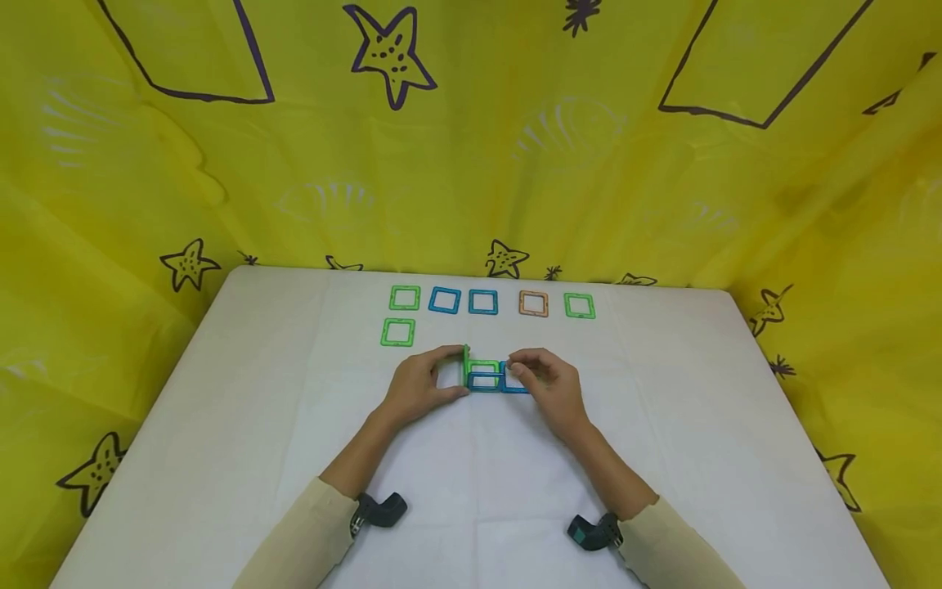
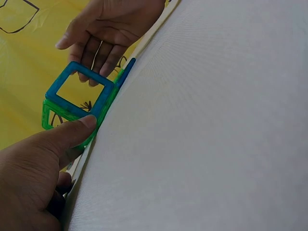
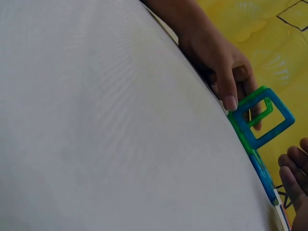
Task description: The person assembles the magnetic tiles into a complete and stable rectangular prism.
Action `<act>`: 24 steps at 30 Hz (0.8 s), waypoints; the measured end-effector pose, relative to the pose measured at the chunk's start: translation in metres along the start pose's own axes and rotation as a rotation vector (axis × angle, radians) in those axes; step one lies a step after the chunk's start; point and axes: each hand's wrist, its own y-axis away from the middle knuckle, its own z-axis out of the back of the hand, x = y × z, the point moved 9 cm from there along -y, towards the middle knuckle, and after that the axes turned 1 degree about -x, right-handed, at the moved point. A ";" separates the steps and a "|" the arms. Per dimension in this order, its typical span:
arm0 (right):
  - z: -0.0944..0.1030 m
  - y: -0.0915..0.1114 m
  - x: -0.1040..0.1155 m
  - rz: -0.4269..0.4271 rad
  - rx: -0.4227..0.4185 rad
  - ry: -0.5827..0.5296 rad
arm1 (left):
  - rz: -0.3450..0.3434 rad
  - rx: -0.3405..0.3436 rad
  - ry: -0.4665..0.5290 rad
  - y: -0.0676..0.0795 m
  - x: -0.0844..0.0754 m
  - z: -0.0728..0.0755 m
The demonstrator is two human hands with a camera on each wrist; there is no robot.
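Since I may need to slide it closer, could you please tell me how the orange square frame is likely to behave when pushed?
The orange square frame is probably stiff, as its sides look straight. With its open middle, it is likely light for its size. Lying flat on the white table, it seems unlikely to roll or tip.

I see the head camera face forward and down across the white table (image 1: 471, 466) to the yellow cloth (image 1: 471, 164), the left wrist camera (image 1: 384, 510) and right wrist camera (image 1: 589, 533) low, closer, tilted, from opposite sides, sharing the joined square frames (image 2: 101, 101).
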 end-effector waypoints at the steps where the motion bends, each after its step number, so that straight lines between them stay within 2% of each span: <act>1: 0.001 0.000 0.000 -0.004 -0.013 0.013 | 0.002 0.001 -0.001 0.000 0.000 0.000; 9: 0.010 -0.006 -0.041 -0.034 -0.083 0.065 | -0.006 -0.004 -0.005 0.001 -0.001 0.002; 13: 0.020 -0.015 -0.046 -0.043 -0.106 0.061 | -0.015 -0.008 0.001 0.000 -0.001 0.003; 17: 0.036 -0.026 -0.050 -0.088 -0.145 0.084 | -0.021 -0.004 0.002 0.000 0.000 0.002; 24: 0.057 -0.040 -0.060 -0.140 -0.168 0.177 | -0.012 -0.003 0.009 0.002 0.003 0.000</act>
